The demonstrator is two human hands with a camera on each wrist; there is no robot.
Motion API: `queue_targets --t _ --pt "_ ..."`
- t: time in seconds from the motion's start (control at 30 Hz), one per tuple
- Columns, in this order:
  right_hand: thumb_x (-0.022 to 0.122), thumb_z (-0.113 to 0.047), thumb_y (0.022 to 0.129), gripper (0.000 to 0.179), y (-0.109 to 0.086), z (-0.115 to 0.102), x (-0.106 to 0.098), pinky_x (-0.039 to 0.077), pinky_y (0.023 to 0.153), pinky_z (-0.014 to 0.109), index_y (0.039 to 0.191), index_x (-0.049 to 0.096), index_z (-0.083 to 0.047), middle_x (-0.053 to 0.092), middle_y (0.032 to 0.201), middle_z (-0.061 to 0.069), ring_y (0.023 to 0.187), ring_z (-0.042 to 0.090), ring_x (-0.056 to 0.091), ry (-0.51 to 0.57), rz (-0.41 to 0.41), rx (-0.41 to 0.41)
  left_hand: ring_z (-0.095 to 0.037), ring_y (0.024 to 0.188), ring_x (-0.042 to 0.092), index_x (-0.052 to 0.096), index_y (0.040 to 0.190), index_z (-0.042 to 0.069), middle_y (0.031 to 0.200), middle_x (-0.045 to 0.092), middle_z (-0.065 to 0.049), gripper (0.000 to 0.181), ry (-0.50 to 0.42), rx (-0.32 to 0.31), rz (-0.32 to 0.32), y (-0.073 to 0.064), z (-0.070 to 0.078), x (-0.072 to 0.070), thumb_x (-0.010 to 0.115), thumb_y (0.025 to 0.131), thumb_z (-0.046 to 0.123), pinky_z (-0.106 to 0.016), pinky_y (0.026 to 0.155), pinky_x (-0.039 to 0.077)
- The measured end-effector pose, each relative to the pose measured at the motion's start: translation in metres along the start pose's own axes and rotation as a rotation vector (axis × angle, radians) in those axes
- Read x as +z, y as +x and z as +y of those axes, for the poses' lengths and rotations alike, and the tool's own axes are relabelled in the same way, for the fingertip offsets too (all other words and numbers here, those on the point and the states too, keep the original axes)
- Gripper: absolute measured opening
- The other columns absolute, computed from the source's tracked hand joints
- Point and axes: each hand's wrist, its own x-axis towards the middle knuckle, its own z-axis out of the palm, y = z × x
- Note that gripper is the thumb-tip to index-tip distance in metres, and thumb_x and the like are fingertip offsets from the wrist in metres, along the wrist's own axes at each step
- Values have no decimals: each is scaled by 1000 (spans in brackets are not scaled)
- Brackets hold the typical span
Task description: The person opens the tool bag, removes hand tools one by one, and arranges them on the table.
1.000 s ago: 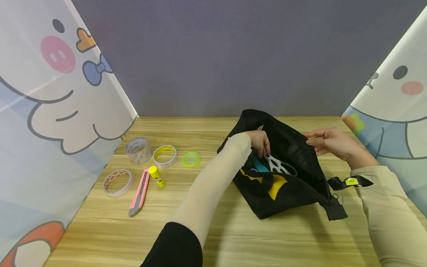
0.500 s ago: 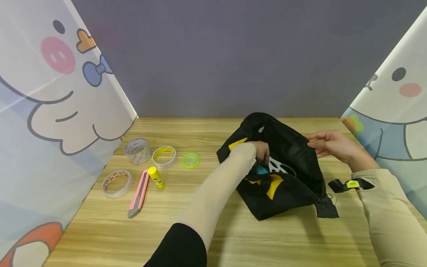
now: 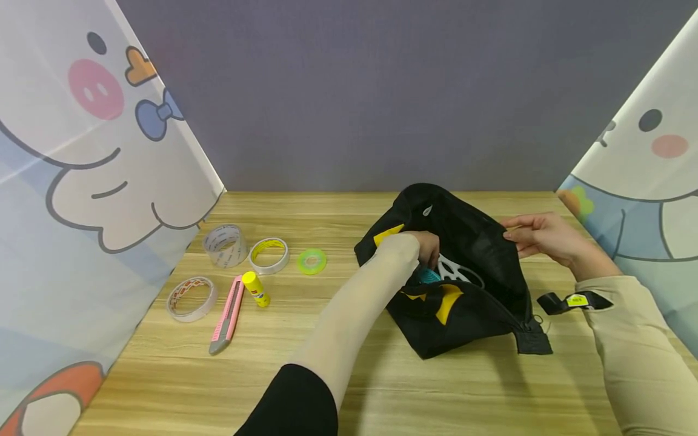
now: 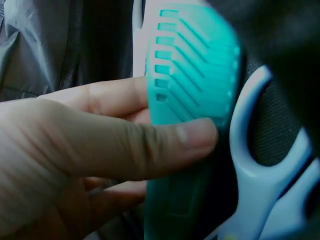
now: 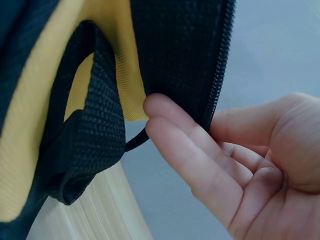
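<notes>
A black zip pouch (image 3: 474,324) with yellow patches lies with its mouth wide apart. My left hand (image 3: 429,247) reaches inside it, and the left wrist view shows the thumb pressed across a teal plastic tool (image 4: 197,65) with slanted ridges and slots. Fingers go behind that tool, and its lower end is in shadow; its kind I cannot tell. Scissors with white handles (image 4: 250,175) lie right beside it in the pouch. At the right, my right hand (image 3: 545,237) pinches the pouch's zipped edge (image 5: 217,75) between thumb and fingers, near a black webbing loop (image 5: 100,110).
On the wooden table (image 3: 305,206), left of the pouch, lie a wide clear tape roll (image 3: 234,251), a white-and-yellow tape roll (image 3: 280,264), a green tape roll (image 3: 302,262), another tape roll (image 3: 204,312), a pink utility knife (image 3: 229,315) and a yellow glue stick (image 3: 259,293). Printed curtains flank both sides.
My left hand has moved slightly right and down inside the pouch, and the pouch's back edge has sunk a little. More of the teal tool's ridges show now. The right hand has barely moved.
</notes>
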Motion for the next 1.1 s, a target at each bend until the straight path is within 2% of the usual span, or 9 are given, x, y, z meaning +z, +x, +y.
queue_targets --t 0.1,0.3,0.5,0.6,0.73,0.93,1.1 --pt "57 -2 100 39 0 0 1 59 62 28 101 68 -39 64 100 -22 68 13 61 1 -1 -1 -9 86 59 80 91 9 102 70 4 16 -13 14 32 3 -2 1 69 92 -2 -17 69 53" --pt "56 0 100 42 1 -1 1 59 62 27 99 68 -40 65 98 -19 67 12 61 7 1 7 -11 85 58 79 80 7 91 70 2 12 -137 79 79 0 -5 -4 81 79 -5 -17 68 54" --pt "55 3 100 46 2 -1 1 59 61 26 98 69 -40 66 96 -15 66 11 60 18 4 8 -9 79 57 79 84 5 84 72 0 11 -99 162 96 -6 -6 -15 84 77 0 -17 69 52" --pt "53 4 100 48 2 -1 1 58 60 26 98 69 -41 65 96 -15 65 11 60 23 2 4 -10 79 61 79 86 4 83 73 -2 12 -127 184 116 -10 -7 -21 85 76 0 -18 70 53" --pt "53 4 100 48 2 -1 1 59 61 26 98 69 -41 65 97 -16 65 11 60 20 -4 -3 -13 81 66 79 88 4 86 74 -3 13 -192 219 147 -14 -9 -28 84 77 0 -18 72 55" --pt "54 3 100 46 3 -3 1 59 61 26 98 68 -41 66 95 -12 65 11 61 6 -3 15 -13 83 67 79 92 3 88 74 -3 17 -287 259 233 -21 -10 -39 85 76 1 -19 74 54" --pt "54 3 100 45 3 -3 2 59 61 26 97 67 -41 66 93 -9 64 11 61 5 -3 28 -16 82 68 79 96 1 88 75 -4 21 -422 302 294 -24 -10 -45 85 76 1 -22 75 55"
